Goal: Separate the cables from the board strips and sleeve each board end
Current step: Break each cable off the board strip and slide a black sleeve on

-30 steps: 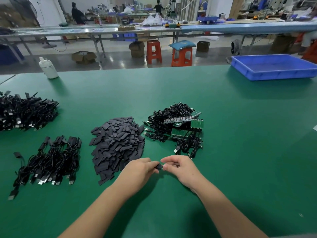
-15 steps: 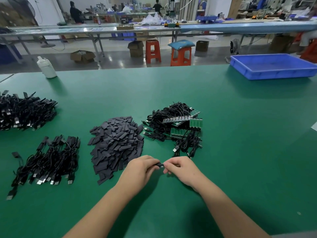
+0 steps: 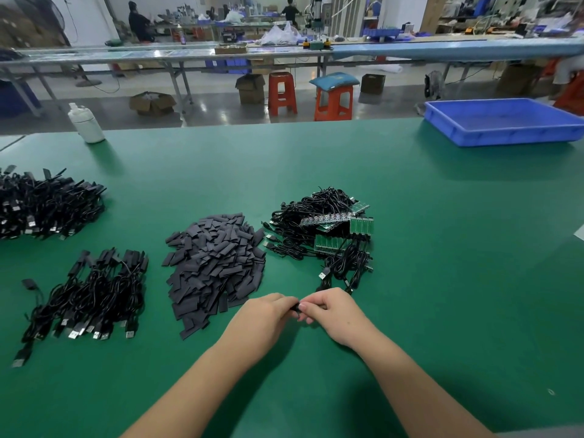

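Near the table edge, left hand point(image 3: 265, 314) and right hand point(image 3: 331, 311) are still pinching one small black piece point(image 3: 295, 307), now pressing closer together; the sleeving is probably finishing.

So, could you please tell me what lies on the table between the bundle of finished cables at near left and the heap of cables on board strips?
The pile of black sleeves lies there, in the head view.

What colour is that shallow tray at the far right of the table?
Blue: the tray shows best in the head view.
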### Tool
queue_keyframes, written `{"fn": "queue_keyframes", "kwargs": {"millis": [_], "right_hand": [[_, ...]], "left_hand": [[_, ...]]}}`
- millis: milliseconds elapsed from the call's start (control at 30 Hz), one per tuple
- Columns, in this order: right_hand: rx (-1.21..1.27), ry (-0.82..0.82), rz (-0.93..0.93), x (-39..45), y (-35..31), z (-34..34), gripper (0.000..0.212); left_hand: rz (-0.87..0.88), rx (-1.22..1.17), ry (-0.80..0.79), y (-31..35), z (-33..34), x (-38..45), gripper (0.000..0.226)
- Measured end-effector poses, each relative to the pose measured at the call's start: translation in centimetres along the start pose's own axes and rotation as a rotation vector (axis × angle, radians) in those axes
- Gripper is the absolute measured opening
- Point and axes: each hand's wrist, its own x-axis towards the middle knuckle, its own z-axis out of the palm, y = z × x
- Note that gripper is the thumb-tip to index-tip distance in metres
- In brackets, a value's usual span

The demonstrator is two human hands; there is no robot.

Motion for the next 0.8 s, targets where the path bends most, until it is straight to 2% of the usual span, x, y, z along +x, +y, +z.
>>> {"fn": "queue_keyframes", "kwargs": {"millis": [167, 333, 467, 567, 600, 667, 733, 800], "right_hand": [[-0.005, 0.006, 0.013, 0.0, 0.1, 0.2, 0.021], [0.009, 0.031, 0.012, 0.1, 0.3, 0.4, 0.02], [-0.009, 0.041, 0.009, 0.2, 0.4, 0.8, 0.021], [-0.009, 0.015, 0.025, 0.2, 0.6, 0.7, 0.023], [0.011, -0.007, 0.034, 0.2, 0.6, 0.7, 0.023], [0.101, -0.059, 0.066, 0.3, 0.0, 0.7, 0.02], [0.177, -0.058, 0.09, 0.6, -0.8, 0.4, 0.015], [0.308, 0.027, 0.074, 1.0, -1.6, -0.2, 0.012]], "left_hand": [[-0.031, 0.043, -0.03, 0.1, 0.3, 0.1, 0.025], [-0.007, 0.3, -0.123, 0.7, 0.1, 0.2, 0.043], [-0.045, 0.407, -0.195, 1.5, 0.1, 0.4, 0.049], [-0.024, 0.411, -0.194, 1.0, 0.7, 0.4, 0.073], [-0.018, 0.362, -0.169, 0.8, 0.8, 0.4, 0.083], [-0.062, 0.085, -0.035, 0.8, 1.0, 0.3, 0.087], [-0.192, -0.288, 0.137, 1.1, 1.2, 0.3, 0.081], [-0.371, -0.665, 0.159, 1.6, 1.4, 0.4, 0.068]]}}
